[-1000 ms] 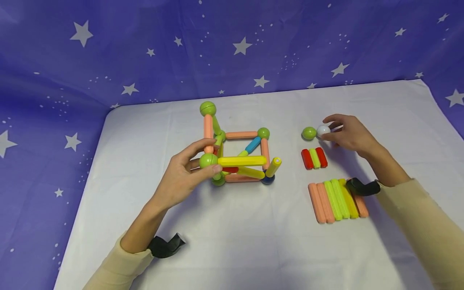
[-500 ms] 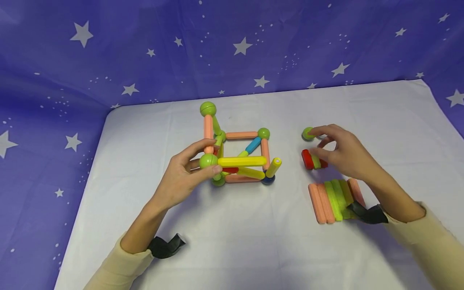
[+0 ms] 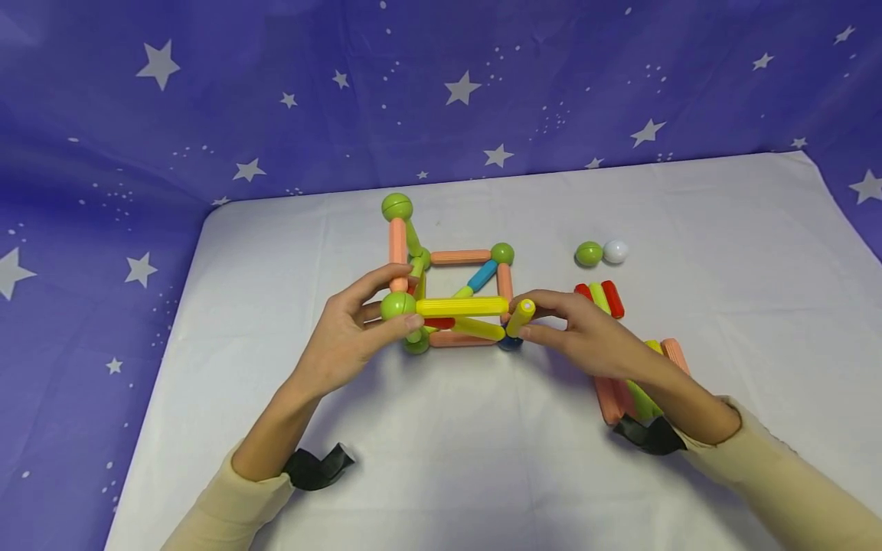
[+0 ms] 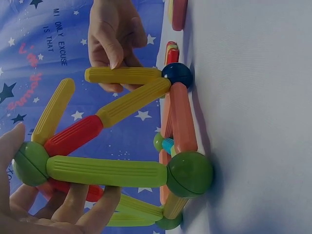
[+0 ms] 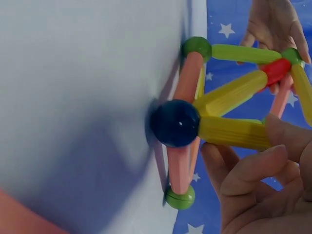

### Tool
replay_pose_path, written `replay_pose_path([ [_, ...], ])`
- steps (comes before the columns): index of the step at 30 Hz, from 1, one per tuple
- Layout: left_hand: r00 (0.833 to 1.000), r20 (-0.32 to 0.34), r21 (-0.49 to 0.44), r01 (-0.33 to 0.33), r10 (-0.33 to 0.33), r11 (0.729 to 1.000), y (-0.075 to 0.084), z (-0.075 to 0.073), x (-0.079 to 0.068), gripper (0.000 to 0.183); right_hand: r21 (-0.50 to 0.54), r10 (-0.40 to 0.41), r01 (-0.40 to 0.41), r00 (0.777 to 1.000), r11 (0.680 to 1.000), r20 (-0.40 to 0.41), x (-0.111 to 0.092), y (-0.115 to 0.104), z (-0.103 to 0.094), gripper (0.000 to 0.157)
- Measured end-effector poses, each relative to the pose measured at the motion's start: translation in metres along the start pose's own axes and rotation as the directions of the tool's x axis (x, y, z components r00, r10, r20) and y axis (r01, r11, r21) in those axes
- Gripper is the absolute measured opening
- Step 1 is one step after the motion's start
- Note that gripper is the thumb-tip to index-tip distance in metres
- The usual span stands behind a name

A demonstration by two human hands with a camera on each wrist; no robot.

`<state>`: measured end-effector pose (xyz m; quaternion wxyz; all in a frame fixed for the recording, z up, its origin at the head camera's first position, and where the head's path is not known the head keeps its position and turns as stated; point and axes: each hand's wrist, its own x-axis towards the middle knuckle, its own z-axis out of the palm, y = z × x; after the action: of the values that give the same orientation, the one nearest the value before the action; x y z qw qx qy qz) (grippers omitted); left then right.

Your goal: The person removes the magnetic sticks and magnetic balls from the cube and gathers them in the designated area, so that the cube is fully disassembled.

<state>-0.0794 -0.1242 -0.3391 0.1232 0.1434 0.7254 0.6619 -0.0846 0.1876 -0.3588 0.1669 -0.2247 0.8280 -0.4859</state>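
Post (image 3: 520, 320), yellow, is being held upright on the blue ball (image 5: 175, 123) at the near right corner of the frame (image 3: 460, 257); its long axis is standing close to vertical, its upper end bare. It is being pinched from the right by the right hand (image 3: 586, 333), the nearer one, with thumb and fingers closed on opposite faces below the top. Just left of the post's top, the yellow bar (image 3: 462, 307) is being held out rightward from the corner ball (image 3: 397, 307), its free end pointing towards the post; a gap is being shown between these two ends in the left wrist view. The corner ball is being gripped by the left hand (image 3: 344, 329), thumb in front, other fingers behind. A red-and-yellow brace (image 4: 131, 102) is being run aslant between the corner ball and the blue ball. Farther right, a loose green ball (image 3: 589, 253) and a white ball (image 3: 615, 251) are being shown side by side, beyond the short rods (image 3: 612, 298). Long rods (image 3: 608, 399) are being partly hidden by the right forearm. No loose piece is being seen between the post and the bar.
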Motion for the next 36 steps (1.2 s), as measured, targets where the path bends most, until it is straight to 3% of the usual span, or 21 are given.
replay_pose_path([
  [10,1.000,0.000,0.013,-0.019,0.019,1.000,0.000,0.001,0.000,0.061,0.002,0.047,-0.047,0.999,0.999,0.019,0.005,0.000,0.006,0.009],
  [19,1.000,-0.005,0.025,-0.020,0.020,0.999,0.000,0.001,0.000,0.061,0.027,0.070,-0.070,0.997,0.997,-0.019,0.005,-0.004,0.003,0.008],
  [23,1.000,-0.005,0.028,-0.022,0.022,0.999,0.000,0.002,0.000,0.061,0.046,0.111,-0.109,0.992,0.993,-0.062,-0.003,-0.007,-0.002,0.016],
  [27,1.000,-0.005,0.024,-0.026,0.026,0.999,0.000,0.002,0.000,0.061,-0.019,0.139,-0.143,0.983,0.990,-0.123,-0.017,-0.006,-0.008,0.030],
  [31,1.000,-0.006,0.022,-0.028,0.028,0.999,0.000,0.002,0.000,0.060,-0.075,0.126,-0.141,0.976,0.987,-0.177,-0.032,-0.001,-0.013,0.042],
  [36,1.000,-0.008,0.030,-0.026,0.026,0.999,0.000,0.001,-0.001,0.060,-0.065,0.093,-0.111,0.968,0.992,-0.233,-0.051,0.005,-0.018,0.054],
])
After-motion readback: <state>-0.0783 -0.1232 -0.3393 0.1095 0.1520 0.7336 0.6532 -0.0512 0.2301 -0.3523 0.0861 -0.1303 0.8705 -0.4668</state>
